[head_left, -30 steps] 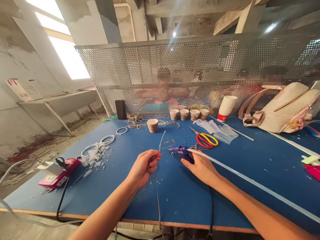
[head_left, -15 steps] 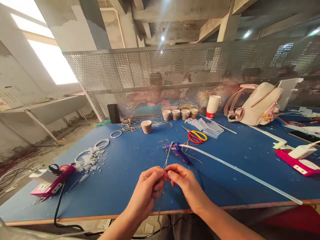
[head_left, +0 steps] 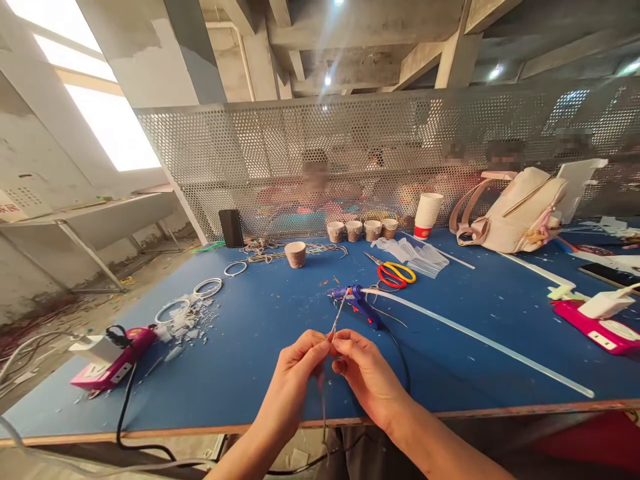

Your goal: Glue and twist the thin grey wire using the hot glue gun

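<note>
Close together above the blue table, my left hand (head_left: 304, 365) and my right hand (head_left: 364, 368) pinch a thin twisted cord (head_left: 341, 312) between thumbs and fingertips. Its twisted end rises from the fingers toward the glue gun, while loose strands hang down below the hands past the table edge. Just behind lies a blue glue gun (head_left: 361, 305) with a long translucent glue stick (head_left: 480, 341) sticking out of its back. Red and yellow handled scissors (head_left: 395, 273) rest beyond it. A small cord-wrapped cup (head_left: 295, 255) stands farther back, apart from both hands.
White rings (head_left: 207, 288) lie by glue scraps (head_left: 187, 327) at left. Pink power strips (head_left: 115, 363) sit at both sides. Along the back are several small cups (head_left: 354, 231), stacked paper cups (head_left: 429, 215), a pale backpack (head_left: 520, 208) and a perforated metal screen (head_left: 280, 147). People sit behind it.
Both hands stay pinched on the cord, with the right hand's fingers shifted slightly. The hanging strands have swung a little. The whole view has moved slightly.
</note>
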`<state>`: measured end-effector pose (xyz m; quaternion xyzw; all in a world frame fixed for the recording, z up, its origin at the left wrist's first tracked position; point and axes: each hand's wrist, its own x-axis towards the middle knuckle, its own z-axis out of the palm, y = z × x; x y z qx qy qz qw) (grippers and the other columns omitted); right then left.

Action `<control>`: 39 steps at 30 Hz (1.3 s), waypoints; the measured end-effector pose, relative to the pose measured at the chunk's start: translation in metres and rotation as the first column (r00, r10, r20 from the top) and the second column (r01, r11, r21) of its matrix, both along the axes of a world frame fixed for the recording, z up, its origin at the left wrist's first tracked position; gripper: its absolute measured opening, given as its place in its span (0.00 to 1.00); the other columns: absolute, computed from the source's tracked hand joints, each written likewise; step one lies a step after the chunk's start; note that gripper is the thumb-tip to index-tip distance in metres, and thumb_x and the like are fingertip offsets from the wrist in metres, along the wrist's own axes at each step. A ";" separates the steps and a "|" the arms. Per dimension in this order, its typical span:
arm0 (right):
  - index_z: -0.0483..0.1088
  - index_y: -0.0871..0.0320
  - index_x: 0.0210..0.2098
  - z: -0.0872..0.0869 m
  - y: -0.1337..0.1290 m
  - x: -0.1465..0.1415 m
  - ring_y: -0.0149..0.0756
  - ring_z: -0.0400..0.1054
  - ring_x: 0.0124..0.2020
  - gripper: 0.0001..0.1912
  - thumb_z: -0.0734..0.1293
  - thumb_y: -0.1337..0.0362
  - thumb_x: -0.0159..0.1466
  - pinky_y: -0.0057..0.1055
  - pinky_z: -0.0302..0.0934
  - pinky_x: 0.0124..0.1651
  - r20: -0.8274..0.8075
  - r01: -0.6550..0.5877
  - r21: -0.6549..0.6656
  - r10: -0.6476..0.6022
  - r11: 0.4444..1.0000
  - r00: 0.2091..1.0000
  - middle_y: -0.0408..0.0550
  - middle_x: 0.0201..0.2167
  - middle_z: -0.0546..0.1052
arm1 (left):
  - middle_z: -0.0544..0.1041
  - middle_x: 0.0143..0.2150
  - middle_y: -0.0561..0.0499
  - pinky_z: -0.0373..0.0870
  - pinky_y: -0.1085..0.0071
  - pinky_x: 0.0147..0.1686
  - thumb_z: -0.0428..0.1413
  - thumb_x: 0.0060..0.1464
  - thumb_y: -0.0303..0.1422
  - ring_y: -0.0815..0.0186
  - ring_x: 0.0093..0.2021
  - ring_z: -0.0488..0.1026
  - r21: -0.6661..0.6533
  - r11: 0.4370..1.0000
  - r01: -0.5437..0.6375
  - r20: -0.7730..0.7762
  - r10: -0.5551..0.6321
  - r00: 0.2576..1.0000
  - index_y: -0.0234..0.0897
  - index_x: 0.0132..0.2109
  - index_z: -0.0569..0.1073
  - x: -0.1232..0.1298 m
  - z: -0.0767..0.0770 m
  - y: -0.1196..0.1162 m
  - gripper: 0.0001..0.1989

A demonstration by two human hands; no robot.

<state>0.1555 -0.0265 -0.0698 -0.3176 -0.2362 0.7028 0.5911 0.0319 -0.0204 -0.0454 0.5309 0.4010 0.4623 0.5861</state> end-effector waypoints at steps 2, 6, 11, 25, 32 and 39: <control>0.71 0.59 0.22 0.000 -0.001 -0.001 0.28 0.62 0.28 0.09 0.74 0.63 0.45 0.25 0.53 0.30 0.001 0.034 0.007 -0.034 0.999 0.999 0.43 0.28 0.74 | 0.67 0.32 0.50 0.63 0.74 0.28 0.57 0.48 0.40 0.67 0.31 0.64 0.096 0.994 -0.050 -0.091 0.059 0.994 0.35 0.26 0.75 -0.002 0.003 -0.001 0.12; 0.71 0.60 0.22 0.002 -0.005 -0.003 0.27 0.61 0.26 0.08 0.73 0.64 0.45 0.25 0.55 0.31 -0.009 0.048 0.049 -0.048 0.998 0.999 0.43 0.26 0.74 | 0.64 0.27 0.53 0.60 0.74 0.27 0.57 0.48 0.42 0.69 0.28 0.61 0.159 0.981 -0.108 -0.186 0.137 0.973 0.36 0.26 0.75 -0.005 0.006 -0.003 0.13; 0.67 0.59 0.24 0.002 -0.010 -0.004 0.26 0.62 0.20 0.11 0.72 0.62 0.47 0.25 0.55 0.27 -0.091 -0.019 0.037 0.022 0.999 0.996 0.40 0.20 0.72 | 0.56 0.18 0.59 0.48 0.74 0.20 0.55 0.50 0.47 0.73 0.20 0.50 0.032 0.998 -0.059 -0.188 0.064 0.980 0.33 0.32 0.74 -0.006 0.000 -0.009 0.19; 0.71 0.60 0.25 0.014 0.009 0.025 0.20 0.47 0.16 0.12 0.75 0.60 0.47 0.23 0.41 0.20 0.290 -0.375 0.151 0.321 0.915 0.902 0.33 0.15 0.61 | 0.50 0.16 0.64 0.40 0.78 0.17 0.62 0.44 0.42 0.77 0.17 0.41 -0.146 0.977 0.158 0.123 -0.140 0.982 0.37 0.30 0.69 -0.022 0.003 -0.015 0.14; 0.74 0.60 0.24 0.052 0.029 0.048 0.26 0.60 0.23 0.04 0.70 0.65 0.50 0.25 0.53 0.29 0.813 -0.720 0.153 0.328 0.676 0.481 0.37 0.20 0.71 | 0.57 0.17 0.60 0.44 0.76 0.18 0.59 0.45 0.36 0.75 0.18 0.48 -0.153 0.943 0.297 -0.231 -0.326 0.917 0.35 0.26 0.72 -0.040 0.019 -0.017 0.08; 0.74 0.58 0.25 0.063 0.018 0.032 0.28 0.59 0.22 0.04 0.66 0.70 0.53 0.26 0.51 0.26 0.977 -0.697 0.204 -0.100 0.688 0.188 0.40 0.20 0.69 | 0.60 0.18 0.58 0.49 0.75 0.22 0.56 0.49 0.35 0.72 0.22 0.53 0.176 0.983 0.048 -0.484 0.044 0.874 0.36 0.27 0.73 -0.040 0.014 -0.021 0.08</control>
